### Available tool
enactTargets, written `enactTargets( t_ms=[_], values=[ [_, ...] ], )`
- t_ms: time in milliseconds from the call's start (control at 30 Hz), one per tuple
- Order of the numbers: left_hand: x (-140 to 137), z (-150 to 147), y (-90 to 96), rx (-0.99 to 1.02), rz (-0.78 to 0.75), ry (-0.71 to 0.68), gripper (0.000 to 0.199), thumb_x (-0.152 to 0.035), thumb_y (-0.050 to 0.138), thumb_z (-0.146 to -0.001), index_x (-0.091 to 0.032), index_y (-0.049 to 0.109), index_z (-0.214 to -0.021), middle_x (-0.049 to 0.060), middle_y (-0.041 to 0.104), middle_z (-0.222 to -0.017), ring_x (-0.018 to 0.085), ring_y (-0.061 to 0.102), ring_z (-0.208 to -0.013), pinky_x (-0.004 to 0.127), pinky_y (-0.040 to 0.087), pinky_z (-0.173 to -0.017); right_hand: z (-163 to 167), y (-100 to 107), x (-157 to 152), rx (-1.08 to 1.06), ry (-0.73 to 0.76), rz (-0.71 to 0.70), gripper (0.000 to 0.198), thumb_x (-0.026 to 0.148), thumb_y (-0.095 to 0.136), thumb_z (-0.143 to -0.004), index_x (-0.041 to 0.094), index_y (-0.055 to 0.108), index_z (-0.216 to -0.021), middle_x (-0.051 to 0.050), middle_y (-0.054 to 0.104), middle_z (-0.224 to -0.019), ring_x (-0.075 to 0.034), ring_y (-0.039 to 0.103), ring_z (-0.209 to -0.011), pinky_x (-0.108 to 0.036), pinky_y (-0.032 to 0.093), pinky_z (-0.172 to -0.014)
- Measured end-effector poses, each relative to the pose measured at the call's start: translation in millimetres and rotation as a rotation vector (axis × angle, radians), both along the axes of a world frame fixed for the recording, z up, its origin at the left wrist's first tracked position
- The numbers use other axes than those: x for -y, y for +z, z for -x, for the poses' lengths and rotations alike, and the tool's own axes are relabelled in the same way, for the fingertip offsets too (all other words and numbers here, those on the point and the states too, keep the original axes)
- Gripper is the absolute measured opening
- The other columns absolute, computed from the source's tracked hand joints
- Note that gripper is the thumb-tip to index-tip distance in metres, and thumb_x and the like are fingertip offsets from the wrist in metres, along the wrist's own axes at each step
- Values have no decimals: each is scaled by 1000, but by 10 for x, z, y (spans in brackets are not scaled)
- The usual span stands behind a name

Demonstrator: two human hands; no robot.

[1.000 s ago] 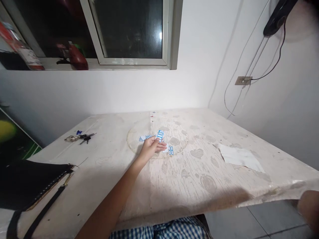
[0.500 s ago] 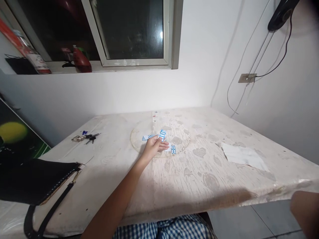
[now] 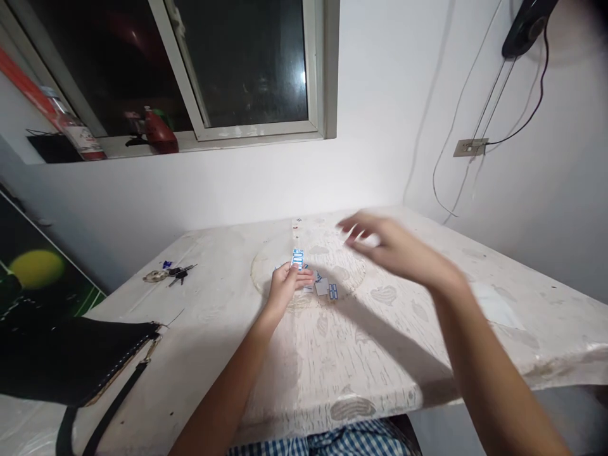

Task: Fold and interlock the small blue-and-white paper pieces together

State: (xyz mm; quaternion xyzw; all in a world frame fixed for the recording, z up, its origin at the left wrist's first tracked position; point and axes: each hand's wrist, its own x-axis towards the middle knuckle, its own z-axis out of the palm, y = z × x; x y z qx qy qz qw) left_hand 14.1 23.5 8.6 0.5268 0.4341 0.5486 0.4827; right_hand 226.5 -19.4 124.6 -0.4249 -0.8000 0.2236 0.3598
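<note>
Blue-and-white card [image 3: 297, 258] pinched in the left hand [image 3: 285, 282], right hand [image 3: 387, 244] spread in the air

The left hand is clamped on the card between thumb and fingers, holding it near the middle of the table [image 3: 228, 373]; whether it is one layer or several, I cannot tell. Its other fingers extend to the right, above a loose white piece [image 3: 322, 287] on the tabletop. Just beside that lies a blue-outlined piece [image 3: 332, 291]. More blue print shows around the fingers, partly covered.

The right hand, blurred, is above the table, right of the pieces, its thumb and fingers apart. Its forearm partly hides a white sheet [image 3: 496, 307].

Around the pieces runs a faint brownish ring mark [image 3: 363, 272] on the pale, patterned surface. Well to the left lie keys [image 3: 179, 273], near a small blue object [image 3: 167, 265]. Nearer the person is a black bag [image 3: 85, 354] with a strap [image 3: 118, 405].

Beyond the table, a bottle [image 3: 80, 136] and a red vessel [image 3: 161, 133] stand by the window [image 3: 256, 63]; a socket [image 3: 470, 147] sits on the right wall.
</note>
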Motion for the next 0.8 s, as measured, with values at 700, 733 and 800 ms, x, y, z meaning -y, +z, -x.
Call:
enactTargets(
  t_ms=[700, 733, 800],
  values=[
    [40, -30, 85, -39, 76, 36, 22, -34, 53, -80, -12, 54, -77, 12, 68, -77, 18, 66, -70, 31, 52, -73, 283, -1105, -682, 480, 84, 273, 41, 24, 67, -59, 16, 56, -98, -8, 54, -96, -19, 52, -84, -24, 39, -61],
    [35, -29, 80, -37, 78, 36, 22, -34, 53, -80, -12, 54, -77, 12, 68, -78, 18, 66, -70, 31, 52, -73, 268, -1108, -680, 485, 98, 288, 46, 24, 69, -57, 17, 55, -101, -8, 52, -99, -19, 51, -87, -24, 40, -63],
    [25, -28, 73, -39, 86, 40, 21, -33, 52, -81, -12, 54, -77, 12, 68, -78, 18, 66, -69, 30, 53, -72, 242, -1111, -672, 476, 123, 300, 52, 24, 70, -54, 18, 54, -103, -8, 51, -103, -20, 50, -92, -23, 41, -65]
  ],
)
